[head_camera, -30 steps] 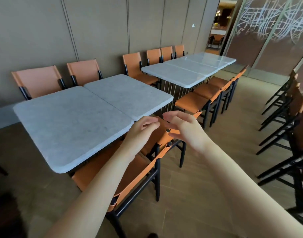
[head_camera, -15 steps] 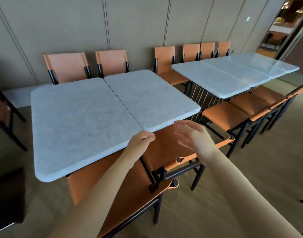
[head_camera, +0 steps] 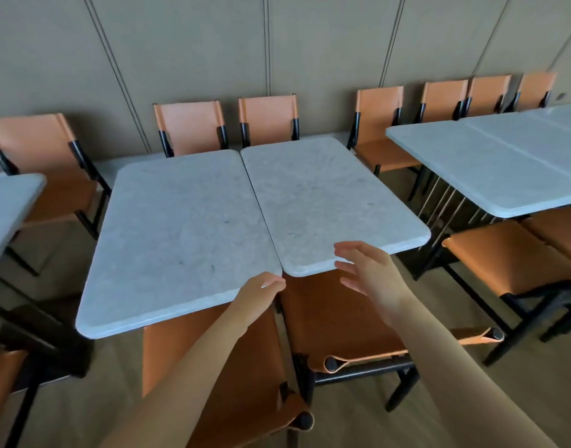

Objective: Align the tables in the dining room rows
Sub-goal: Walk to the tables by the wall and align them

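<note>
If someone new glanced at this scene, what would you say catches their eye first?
Two pale marble tables pushed side by side fill the centre, their near edges out of line. Two bare hands reach for those edges: the left hand at the seam, the right hand open by the right-hand table. Orange chairs line the wall behind.

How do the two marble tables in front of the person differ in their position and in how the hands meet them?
The left table has its near edge closer to the person than the right table, so the near edges do not line up. The left hand is at the left table's near corner; the right hand hovers open by the right table's near edge. Both have pale marble tops and meet side by side.
</note>
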`<action>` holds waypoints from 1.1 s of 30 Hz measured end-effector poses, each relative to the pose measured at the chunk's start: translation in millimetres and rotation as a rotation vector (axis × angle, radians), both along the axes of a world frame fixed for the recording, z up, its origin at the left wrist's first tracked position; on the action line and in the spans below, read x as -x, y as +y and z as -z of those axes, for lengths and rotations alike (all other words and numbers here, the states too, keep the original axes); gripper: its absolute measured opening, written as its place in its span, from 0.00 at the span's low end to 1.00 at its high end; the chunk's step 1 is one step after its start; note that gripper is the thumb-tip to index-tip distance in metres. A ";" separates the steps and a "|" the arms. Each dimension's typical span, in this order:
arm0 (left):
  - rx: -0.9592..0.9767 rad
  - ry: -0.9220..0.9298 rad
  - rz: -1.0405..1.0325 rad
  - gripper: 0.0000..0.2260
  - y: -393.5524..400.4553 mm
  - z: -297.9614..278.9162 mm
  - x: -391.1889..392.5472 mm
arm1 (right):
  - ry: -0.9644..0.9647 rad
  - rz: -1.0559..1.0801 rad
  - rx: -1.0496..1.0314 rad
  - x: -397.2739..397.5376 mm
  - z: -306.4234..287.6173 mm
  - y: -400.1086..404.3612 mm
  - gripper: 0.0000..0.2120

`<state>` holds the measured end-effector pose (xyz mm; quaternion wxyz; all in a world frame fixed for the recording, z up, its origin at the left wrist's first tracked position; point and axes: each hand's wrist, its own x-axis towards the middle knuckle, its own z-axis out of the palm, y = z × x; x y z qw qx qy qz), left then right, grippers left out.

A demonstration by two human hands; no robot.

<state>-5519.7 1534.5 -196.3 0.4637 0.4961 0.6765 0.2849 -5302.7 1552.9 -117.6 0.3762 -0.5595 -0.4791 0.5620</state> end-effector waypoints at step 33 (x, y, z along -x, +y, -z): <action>0.027 -0.212 -0.072 0.13 260.2 43.3 -487.6 | -0.243 -0.186 -0.148 -410.3 -8.0 243.3 0.10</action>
